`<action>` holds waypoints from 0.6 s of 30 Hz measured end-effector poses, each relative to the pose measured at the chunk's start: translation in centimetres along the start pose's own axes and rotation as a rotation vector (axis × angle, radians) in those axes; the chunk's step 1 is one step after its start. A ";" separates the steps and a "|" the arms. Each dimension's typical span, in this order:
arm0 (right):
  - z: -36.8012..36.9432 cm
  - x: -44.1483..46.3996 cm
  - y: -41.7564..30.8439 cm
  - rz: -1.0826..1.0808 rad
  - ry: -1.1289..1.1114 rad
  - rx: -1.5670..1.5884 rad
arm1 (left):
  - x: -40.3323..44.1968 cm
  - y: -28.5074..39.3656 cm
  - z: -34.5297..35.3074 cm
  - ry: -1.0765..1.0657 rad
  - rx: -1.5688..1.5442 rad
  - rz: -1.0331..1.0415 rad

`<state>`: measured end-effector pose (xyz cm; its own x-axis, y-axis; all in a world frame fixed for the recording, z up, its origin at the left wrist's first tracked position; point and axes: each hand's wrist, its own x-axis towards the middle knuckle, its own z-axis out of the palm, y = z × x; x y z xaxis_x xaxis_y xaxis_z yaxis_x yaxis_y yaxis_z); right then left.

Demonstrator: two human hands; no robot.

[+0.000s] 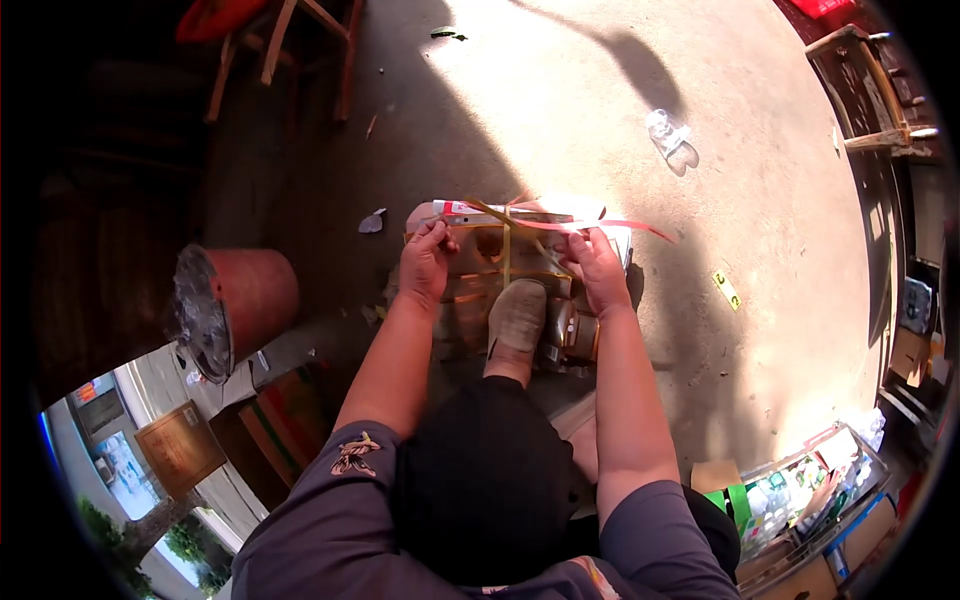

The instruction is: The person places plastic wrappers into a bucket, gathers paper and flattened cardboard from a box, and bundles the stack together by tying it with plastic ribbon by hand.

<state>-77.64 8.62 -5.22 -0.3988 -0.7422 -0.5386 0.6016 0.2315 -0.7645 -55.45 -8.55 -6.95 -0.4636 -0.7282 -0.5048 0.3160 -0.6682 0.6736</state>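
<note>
A bundle of flattened cardboard [470, 290] lies on the floor in front of me, with my shoe [518, 312] pressing on its top. Yellowish strapping [507, 248] crosses the bundle lengthwise and sideways. At the bundle's far left corner, my left hand [424, 265] is closed in a pinch on a thin strap. My right hand [597, 268] is closed on a strap at the far right side. Between and beyond the hands stretches a pinkish plastic strap [625, 226], its loose end pointing right. What lies inside the fingers is partly hidden.
A reddish bucket [262, 300] with clear plastic lies tipped at left. Cardboard boxes [180, 448] stand behind it. Crumpled plastic [665, 132] and a yellow strip [726, 290] lie on the floor. A loaded crate [815, 490] is at lower right, and wooden furniture [865, 90] lines the right edge.
</note>
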 end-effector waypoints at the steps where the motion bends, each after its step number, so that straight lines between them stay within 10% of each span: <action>1: 0.2 -0.7 0.6 0.029 -0.061 -0.335 | -0.2 0.4 -0.1 0.000 -0.002 -0.002; 4: -0.3 -1.7 0.0 0.138 -0.281 -0.786 | -0.3 1.7 -0.1 0.042 -0.143 0.019; 6: -1.4 -2.0 -0.1 0.089 -0.373 0.246 | -0.8 1.2 0.0 0.111 -0.063 -0.014; 8: -0.7 -1.9 -0.5 0.067 -0.224 0.212 | -1.4 -0.6 0.0 0.106 0.135 -0.078; 11: 0.9 -0.2 1.9 0.118 -0.110 -0.434 | -1.5 -5.0 0.1 0.011 0.596 -0.196; 13: 3.1 0.9 3.7 0.250 -0.107 -0.532 | -1.3 -7.6 -0.5 0.151 0.881 0.122; 18: 6.7 4.0 5.3 0.124 -0.065 -1.128 | -1.2 -8.0 -0.4 0.196 0.887 0.167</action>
<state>-71.39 2.61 -9.08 -0.3230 -0.6983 -0.6388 -0.3450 0.7154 -0.6076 -57.08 -2.39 -12.02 -0.2947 -0.8718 -0.3914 -0.4213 -0.2491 0.8720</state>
